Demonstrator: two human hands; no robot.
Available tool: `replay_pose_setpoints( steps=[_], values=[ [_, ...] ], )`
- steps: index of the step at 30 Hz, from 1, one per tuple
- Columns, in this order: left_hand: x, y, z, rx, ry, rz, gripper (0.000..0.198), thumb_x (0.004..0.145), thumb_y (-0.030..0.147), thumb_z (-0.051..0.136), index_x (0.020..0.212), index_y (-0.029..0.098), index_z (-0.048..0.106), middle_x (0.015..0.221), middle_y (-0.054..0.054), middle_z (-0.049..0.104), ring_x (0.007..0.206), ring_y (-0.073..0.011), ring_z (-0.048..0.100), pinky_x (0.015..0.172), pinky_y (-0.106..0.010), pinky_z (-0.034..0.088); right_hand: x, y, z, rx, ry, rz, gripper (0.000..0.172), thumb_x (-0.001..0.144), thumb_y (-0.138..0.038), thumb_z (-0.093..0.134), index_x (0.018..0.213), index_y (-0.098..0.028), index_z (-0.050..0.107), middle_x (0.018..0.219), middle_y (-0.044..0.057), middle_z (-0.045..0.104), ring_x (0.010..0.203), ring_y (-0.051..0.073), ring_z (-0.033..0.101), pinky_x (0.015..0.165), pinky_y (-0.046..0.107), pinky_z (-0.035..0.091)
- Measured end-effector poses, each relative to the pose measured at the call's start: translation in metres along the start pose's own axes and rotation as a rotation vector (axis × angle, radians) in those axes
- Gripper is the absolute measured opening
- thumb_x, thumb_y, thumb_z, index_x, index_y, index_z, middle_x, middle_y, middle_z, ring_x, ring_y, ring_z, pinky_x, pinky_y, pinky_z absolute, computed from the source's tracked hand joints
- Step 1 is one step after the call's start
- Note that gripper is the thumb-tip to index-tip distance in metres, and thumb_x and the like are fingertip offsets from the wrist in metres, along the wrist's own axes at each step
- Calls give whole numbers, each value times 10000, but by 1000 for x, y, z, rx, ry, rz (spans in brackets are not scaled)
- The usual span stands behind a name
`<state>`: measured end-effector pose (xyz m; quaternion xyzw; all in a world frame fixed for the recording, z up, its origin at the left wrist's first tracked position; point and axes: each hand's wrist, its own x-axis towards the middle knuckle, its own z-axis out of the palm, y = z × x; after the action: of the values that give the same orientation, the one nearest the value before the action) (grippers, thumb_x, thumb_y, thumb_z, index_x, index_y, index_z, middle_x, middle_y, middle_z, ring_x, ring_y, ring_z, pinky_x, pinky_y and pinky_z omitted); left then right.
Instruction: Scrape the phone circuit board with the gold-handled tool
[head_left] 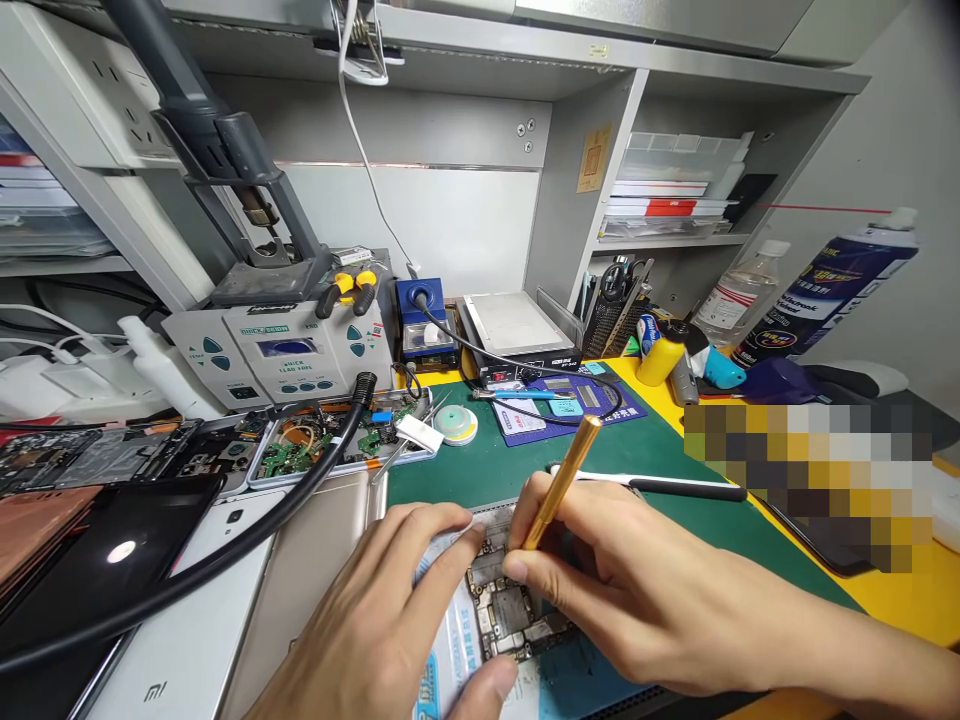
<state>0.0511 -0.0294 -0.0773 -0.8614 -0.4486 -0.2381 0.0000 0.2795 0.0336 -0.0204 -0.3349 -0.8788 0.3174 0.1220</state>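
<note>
Lowest in frame, both hands meet over the circuit board [506,605], which lies bare-faced on a white-and-blue printed sheet [454,640] at the near edge of the green mat [675,470]. Right hand [637,590]: clamped in a pen grip on a gold-coloured tool [559,480], shaft tilted up and away, tip down at the board's upper edge; the tip itself is hidden behind my fingers. Left hand [375,620]: fingers spread and closed round nothing, index tip pressed at the sheet's top corner beside the board, thumb tip at its lower edge. Just behind my right hand a slim black tool [675,488] lies flat on the mat. Further back, a white reel [456,425] and a purple pad [570,400] with small items on it. To the left, a tray of loose parts [330,440], a black hose [225,555] crossing a white phone [187,650], and the grey soldering station [285,350] behind them. To the right, on the yellow table [900,600], a clear bottle [739,290] and a blue spray can [825,290] — well apart from the work.
</note>
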Motion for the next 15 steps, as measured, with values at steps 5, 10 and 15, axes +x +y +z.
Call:
replay_pose_setpoints(
  steps=[5,10,15],
  values=[
    [0,1,3,-8,19,-22,551,867,338,655,1374,204,488,1339,-113,508,1183,-267,584,955,-385,564,-1,-1,-1,-8,16,-40,108,1009,-265,495,1010,-193,576,866,21,621,719,164,541,663,284,466],
    [-2,0,3,15,14,3,563,876,342,644,1386,163,486,1340,-130,503,1201,-266,578,973,-371,553,-3,0,0,-22,27,-67,111,1012,-267,493,999,-187,569,881,27,621,742,164,552,695,282,480],
    [-3,-1,2,2,19,11,573,878,340,644,1396,161,477,1341,-132,505,1201,-261,576,976,-360,550,-2,1,1,-16,35,-128,56,1011,-249,516,977,-208,535,855,-3,591,716,138,518,673,241,456]
  ],
)
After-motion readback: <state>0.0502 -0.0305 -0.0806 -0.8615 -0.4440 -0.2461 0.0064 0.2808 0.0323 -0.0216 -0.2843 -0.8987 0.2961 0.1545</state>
